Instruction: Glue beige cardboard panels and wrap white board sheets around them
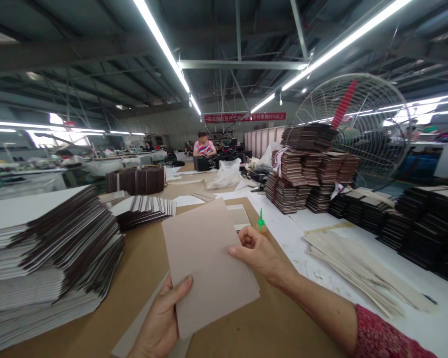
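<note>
Fingers [242, 251] of both hands pinched the card sheet [209, 263] at opposite edges.
Above the brown table cover [142, 268] the sheet's long axis ran near to far between the hands: left hand [160, 323] gripped its near left edge, right hand [259, 253] its right edge; a green-capped bottle [261, 219] stood just beyond.

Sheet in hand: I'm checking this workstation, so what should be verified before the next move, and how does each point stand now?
1. Left hand grips the sheet at its lower edge: ok.
2. Right hand pinches its right edge: ok.
3. Sheet flat, no bend showing: ok.
4. Sheet's underside clean: cannot tell, hidden.
5. Stack at left apart from the sheet: ok.
6. Green-tipped bottle upright behind the right hand: ok.
</note>
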The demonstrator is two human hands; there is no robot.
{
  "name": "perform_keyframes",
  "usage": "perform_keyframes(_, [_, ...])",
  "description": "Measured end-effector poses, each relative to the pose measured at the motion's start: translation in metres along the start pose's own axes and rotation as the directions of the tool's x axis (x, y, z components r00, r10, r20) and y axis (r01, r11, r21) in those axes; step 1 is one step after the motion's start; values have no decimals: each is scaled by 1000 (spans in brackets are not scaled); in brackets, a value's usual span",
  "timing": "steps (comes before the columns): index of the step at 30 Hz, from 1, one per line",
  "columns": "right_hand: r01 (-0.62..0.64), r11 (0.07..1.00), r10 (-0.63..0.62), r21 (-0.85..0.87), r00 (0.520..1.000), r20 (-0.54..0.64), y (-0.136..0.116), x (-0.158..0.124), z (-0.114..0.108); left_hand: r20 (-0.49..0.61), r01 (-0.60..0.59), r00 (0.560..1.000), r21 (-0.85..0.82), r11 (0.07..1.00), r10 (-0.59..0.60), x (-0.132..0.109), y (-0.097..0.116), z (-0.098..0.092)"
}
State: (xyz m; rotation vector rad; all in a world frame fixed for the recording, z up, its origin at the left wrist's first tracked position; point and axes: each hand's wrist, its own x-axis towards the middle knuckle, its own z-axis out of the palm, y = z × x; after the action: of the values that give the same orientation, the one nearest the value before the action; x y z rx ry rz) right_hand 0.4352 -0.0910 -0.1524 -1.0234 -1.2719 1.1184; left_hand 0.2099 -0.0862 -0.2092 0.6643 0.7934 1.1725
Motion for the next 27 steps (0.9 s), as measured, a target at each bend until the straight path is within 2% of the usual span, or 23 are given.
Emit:
perform_keyframes(6, [23,1000,-23,5,997,-71,0,2,3,22,12,1000,-47,999,-11,2,-4,-2])
perform_keyframes(11, [51,999,-49,10,994,-95,-1,1,3,-17,-1,1000,-88,996,-1,3,-5,-1])
perform_keyframes(16, [61,991,-77,-119,988,-131,-3,0,1,-57,-23,998,-35,999,21,3,-5,7])
perform_keyframes(21, [150,930,-221,-336,958,-184,-1,1,0,-55,-85,995,7,996,85,2,-5,16])
perform_keyframes(25, [299,827,-418,-476,893,-165,0,0,-1,-53,-99,994,19,995,100,0,-6,19])
perform_keyframes(27, [329,808,-461,-488,870,-176,-1,-1,-1,-60,-101,993,18,995,102,0,-6,19])
